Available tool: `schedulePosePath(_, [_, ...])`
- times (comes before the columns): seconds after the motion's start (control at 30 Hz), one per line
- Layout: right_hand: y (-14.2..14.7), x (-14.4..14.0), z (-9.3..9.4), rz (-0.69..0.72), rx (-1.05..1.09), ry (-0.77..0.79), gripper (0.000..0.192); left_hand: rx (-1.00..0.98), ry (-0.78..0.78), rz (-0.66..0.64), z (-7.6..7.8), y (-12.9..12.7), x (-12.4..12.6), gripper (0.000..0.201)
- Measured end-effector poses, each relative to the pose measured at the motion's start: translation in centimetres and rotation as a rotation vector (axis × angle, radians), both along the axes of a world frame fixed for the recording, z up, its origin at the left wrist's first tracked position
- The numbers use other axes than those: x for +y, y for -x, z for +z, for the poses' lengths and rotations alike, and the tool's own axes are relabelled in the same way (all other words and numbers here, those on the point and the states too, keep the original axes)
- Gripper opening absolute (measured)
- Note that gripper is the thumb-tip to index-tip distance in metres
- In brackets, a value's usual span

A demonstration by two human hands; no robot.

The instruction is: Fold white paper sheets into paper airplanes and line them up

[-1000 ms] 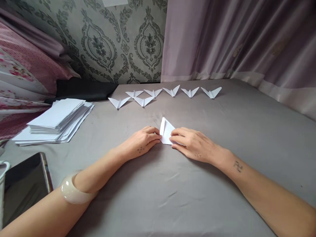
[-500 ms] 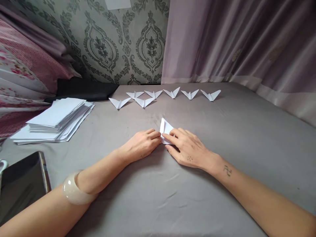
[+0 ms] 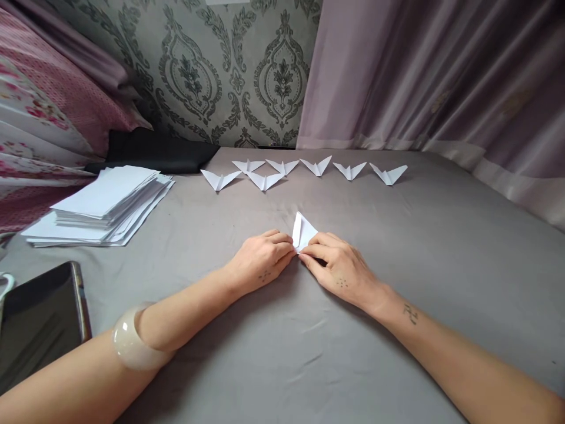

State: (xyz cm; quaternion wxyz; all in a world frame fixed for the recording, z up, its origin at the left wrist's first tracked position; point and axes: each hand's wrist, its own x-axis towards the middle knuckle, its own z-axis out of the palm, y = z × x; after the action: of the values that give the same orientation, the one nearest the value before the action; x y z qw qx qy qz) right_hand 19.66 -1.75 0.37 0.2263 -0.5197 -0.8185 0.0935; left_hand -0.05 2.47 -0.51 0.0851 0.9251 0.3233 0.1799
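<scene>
A small folded sheet of white paper [image 3: 304, 231] lies on the grey cloth between my hands, its pointed top facing away from me and a narrow folded strip along its left side. My left hand [image 3: 265, 259] is closed, fingertips pinching the paper's lower left corner. From the right, my right hand [image 3: 338, 265] grips the lower right edge, thumb and forefinger together near the bottom corner. My fingers hide the paper's lower edge.
Several folded paper planes [image 3: 265, 181] stand in rows at the back. A stack of white paper [image 3: 106, 200] lies at the left, before a black cloth [image 3: 163, 152]. A dark tablet-like device [image 3: 42, 321] rests at the near left. Curtains [image 3: 397, 70] hang at the back right.
My right hand's fingers have drawn down from the paper's face to its lower edge, uncovering more of it. The view has shifted slightly. My left hand keeps its pinch.
</scene>
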Motion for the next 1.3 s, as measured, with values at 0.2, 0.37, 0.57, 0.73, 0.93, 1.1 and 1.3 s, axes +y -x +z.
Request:
schedulePosePath(0.2, [0.2, 0.6, 0.3, -0.092, 0.185, 0.164, 0.02, -0.129, 0.143, 0.101, -0.6, -0.3, 0.2, 0.023])
schedulePosePath(0.37, [-0.1, 1.3, 0.4, -0.165, 0.284, 0.295, 0.015, -0.172, 0.215, 0.119, -0.5, -0.5, 0.4, 0.017])
schedulePosePath(0.57, [-0.3, 2.5, 0.9, -0.174, 0.295, 0.447, 0.016, -0.145, 0.219, 0.122, -0.3, -0.5, 0.2, 0.019])
schedulePosePath(0.73, [-0.4, 3.6, 1.2, -0.18, 0.285, 0.599, 0.017, -0.111, 0.158, 0.08, -0.1, 0.0, -0.5, 0.025])
schedulePosePath(0.93, [-0.3, 3.8, 1.1, -0.193, 0.252, 0.577, 0.019, -0.083, 0.22, -0.058, 0.9, 0.9, 0.0, 0.031])
schedulePosePath(1.1, [-0.2, 3.9, 1.2, -0.189, 0.204, 0.572, 0.02, -0.041, 0.232, -0.123, 1.7, 1.4, 0.2, 0.035])
schedulePosePath(1.3, [-0.1, 4.0, 1.6, -0.191, 0.172, 0.595, 0.021, -0.018, 0.219, -0.172, 2.1, 1.6, 0.3, 0.038])
